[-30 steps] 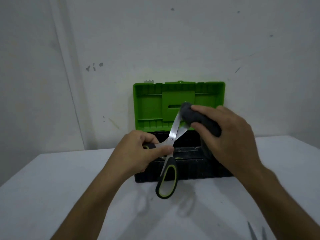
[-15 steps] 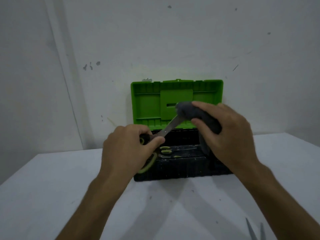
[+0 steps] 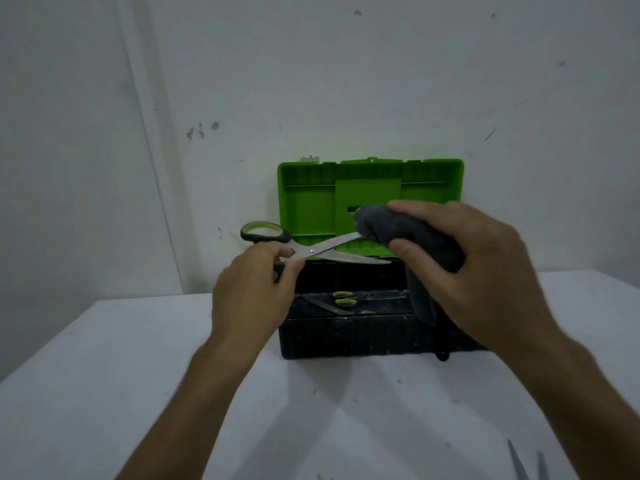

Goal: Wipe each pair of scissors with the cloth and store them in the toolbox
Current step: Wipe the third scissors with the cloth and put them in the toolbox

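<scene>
Left hand [image 3: 251, 292] pinches open scissors [image 3: 311, 249] at the pivot; right hand [image 3: 460, 268] grips grey cloth [image 3: 412, 233] around one blade, above the open toolbox [image 3: 367, 327], far on the tabletop [image 3: 104, 375].

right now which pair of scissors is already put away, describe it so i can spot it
Start at the toolbox against the wall, with its green lid standing open. Look down into its black base: a pair of scissors lies flat there, below the pair held in the left hand. Its green-trimmed handles lie inside the box, and no hand touches it, unlike the held pair being wiped.
</scene>
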`<state>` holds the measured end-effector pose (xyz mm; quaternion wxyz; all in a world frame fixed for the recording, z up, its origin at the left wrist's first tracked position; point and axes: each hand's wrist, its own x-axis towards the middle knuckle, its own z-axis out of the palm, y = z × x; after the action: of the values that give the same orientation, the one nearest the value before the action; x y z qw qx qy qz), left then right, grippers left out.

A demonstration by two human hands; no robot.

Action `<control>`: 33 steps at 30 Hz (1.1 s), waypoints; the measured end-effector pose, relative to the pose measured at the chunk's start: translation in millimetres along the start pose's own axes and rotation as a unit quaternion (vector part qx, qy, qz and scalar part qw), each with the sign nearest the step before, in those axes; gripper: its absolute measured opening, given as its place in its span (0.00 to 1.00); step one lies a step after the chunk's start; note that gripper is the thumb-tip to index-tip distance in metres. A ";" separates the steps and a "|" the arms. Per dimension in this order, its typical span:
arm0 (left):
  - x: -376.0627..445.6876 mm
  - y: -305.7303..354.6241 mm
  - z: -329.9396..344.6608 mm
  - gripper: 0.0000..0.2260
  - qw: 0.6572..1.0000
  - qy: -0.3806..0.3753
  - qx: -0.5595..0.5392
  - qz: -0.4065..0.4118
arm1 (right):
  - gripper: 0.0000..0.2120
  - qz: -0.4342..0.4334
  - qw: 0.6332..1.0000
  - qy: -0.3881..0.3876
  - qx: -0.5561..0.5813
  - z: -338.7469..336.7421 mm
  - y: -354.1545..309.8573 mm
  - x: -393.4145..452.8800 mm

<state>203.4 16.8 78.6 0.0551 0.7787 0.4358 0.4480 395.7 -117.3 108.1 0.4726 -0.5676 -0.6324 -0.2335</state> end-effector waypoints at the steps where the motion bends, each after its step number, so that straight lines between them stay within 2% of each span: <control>1: 0.2 0.0 2.3 0.10 0.998 -0.031 -0.046 -0.016 | 0.18 -0.003 1.000 -0.010 -0.020 6.5 -0.2 -2.9; 5: -0.9 7.0 7.6 0.05 0.972 -0.096 -0.208 -0.061 | 0.19 -0.019 0.992 -0.049 -0.117 29.1 -0.3 -13.2; 11: -3.3 14.3 9.8 0.03 0.954 -0.147 -0.262 -0.020 | 0.20 -0.052 0.987 -0.049 -0.146 52.9 -1.5 -27.8; 14: -2.9 13.0 9.1 0.03 0.946 -0.170 -0.278 -0.005 | 0.16 -0.035 0.990 -0.036 -0.128 52.0 4.0 -27.0; 21: 0.7 5.5 1.4 0.06 0.950 -0.179 -0.253 -0.026 | 0.13 0.079 0.986 0.004 -0.149 28.9 44.3 -15.5; 24: 0.0 7.6 3.1 0.06 0.954 -0.173 -0.242 -0.026 | 0.13 0.048 0.991 0.011 -0.124 23.5 39.0 -13.1; 28: -2.1 14.0 1.1 0.03 0.957 -0.193 -0.216 0.014 | 0.14 -0.018 0.995 -0.045 -0.085 44.3 12.1 -21.6; 33: -1.2 2.2 -6.8 0.09 0.960 -0.197 -0.198 0.003 | 0.13 0.051 0.995 -0.039 -0.081 48.1 39.0 -21.2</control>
<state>199.4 12.5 82.9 0.2914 0.8262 0.3168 0.3635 414.4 -78.2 59.0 0.4115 -0.6443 -0.5996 -0.2368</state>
